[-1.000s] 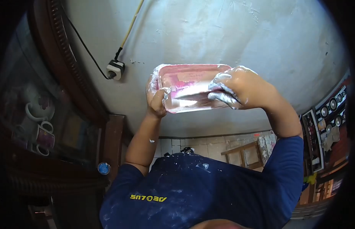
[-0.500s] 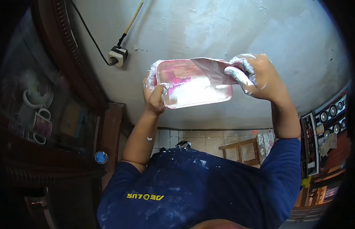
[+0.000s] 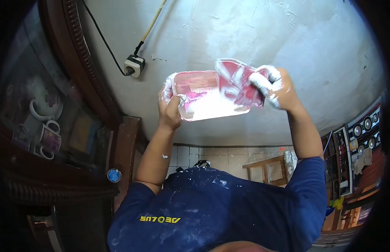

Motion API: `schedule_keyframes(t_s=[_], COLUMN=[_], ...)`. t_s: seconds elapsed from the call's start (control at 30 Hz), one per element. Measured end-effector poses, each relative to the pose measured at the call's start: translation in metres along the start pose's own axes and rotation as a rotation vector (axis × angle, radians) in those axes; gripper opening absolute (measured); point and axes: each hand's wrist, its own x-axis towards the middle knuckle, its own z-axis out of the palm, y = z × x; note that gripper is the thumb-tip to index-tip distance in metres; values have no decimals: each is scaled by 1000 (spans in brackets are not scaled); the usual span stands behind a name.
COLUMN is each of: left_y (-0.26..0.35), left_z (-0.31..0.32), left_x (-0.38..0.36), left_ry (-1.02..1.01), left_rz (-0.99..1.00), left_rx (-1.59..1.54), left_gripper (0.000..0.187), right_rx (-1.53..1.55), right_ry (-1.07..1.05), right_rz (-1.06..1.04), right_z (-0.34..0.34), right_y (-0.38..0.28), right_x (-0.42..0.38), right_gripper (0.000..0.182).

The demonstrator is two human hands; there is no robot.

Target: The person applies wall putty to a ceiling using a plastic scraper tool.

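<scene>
A shallow rectangular tray [image 3: 199, 75], pinkish with white paste inside, is held up before the wall. My left hand [image 3: 171, 105] grips its left end, with the thumb over the rim and white paste on the fingers. In my right hand [image 3: 274, 87], closed and smeared white, is a flat reddish scraper [image 3: 235, 77] with white streaks. The scraper is tilted over the right end of the tray and hides part of it.
A socket box [image 3: 134, 66] with cables hangs at the pale wall [image 3: 195, 38]. On the left stands a dark glass-fronted cabinet [image 3: 115, 113] with mugs. A wooden stool [image 3: 266, 171] and shelves with speakers [image 3: 358, 129] are at the right.
My right hand has turned the scraper, so its reddish, white-streaked face now shows and its edge stands above the tray. The view has shifted slightly.
</scene>
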Motion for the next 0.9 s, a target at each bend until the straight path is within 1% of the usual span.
schedule_keyframes(t_s=[0.03,0.07,0.1,0.13,0.2,0.23,0.27,0.3,0.33,0.37,0.4,0.43,0.47,0.5,0.53,0.57,0.6,0.63,0.67,0.7,0.73,0.77,0.83,0.87,0.9], left_y=[0,0,-1,-7,-22,-20,-17,-16,-15,-5,-9,-16,-16,-11,-12,-14,-16,-15,-21,-29,-35,-38,-42,-44,-44], left_z=[-1,-2,-3,-5,-7,-8,-8,-7,-7,-10,-12,-14,-14,-11,-4,1,5,4,8,13,18,22,33,37,42], left_x=[-2,-1,2,0,-8,-9,-7,-5,-2,6,5,3,10,15,24,29,36,48,54,58,63,69,85,95,105], left_ry=[14,27,45,45,-22,-20,-17,11,37,110,111,50,-6,36,39,59,76,152,148,62,-12,-6,66,69,101], left_rz=[-163,-325,-349,-342,-18,-67,-61,-164,-264,-365,-349,-246,-136,-432,-399,-502,-608,-859,-842,-623,-400,-386,-613,-593,-718], left_rx=[-126,-253,-320,-324,26,39,39,-32,-105,-302,-307,-196,-85,-384,-399,-528,-653,-1263,-1266,-860,-454,-454,-877,-879,-1091], left_gripper=[23,27,25,25,26,24,24,20,17,16,16,17,18,32,32,32,31,30,30,27,23,23,29,29,31], right_rx=[113,164,276,388,592,716,816,922,1030,1086,1140,1201,1229,1223,1217,1178,1172,1131,1092,1147,1143,1148,1137,1150,1125], right_ry=[115,136,161,186,197,228,135,153,173,153,134,188,255,263,271,318,327,321,313,280,278,353,518,426,503], right_rz=[13,-72,31,134,256,337,317,341,363,344,318,354,377,339,306,308,288,244,203,137,119,91,19,-47,-80], right_z=[-5,-11,-14,-14,-8,2,4,10,18,23,25,27,25,24,21,16,9,1,-8,-21,-30,-41,-63,-82,-94], right_y=[4,15,22,22,51,44,61,75,75,79,80,75,78,78,73,62,62,66,70,74,62,42,30,36,37], right_x=[5,13,15,16,20,17,18,18,14,12,11,10,9,10,12,13,16,19,22,27,31,31,44,52,63], right_gripper=[19,20,21,22,24,27,36,38,40,40,40,40,38,36,35,30,30,27,24,17,17,15,13,14,11])
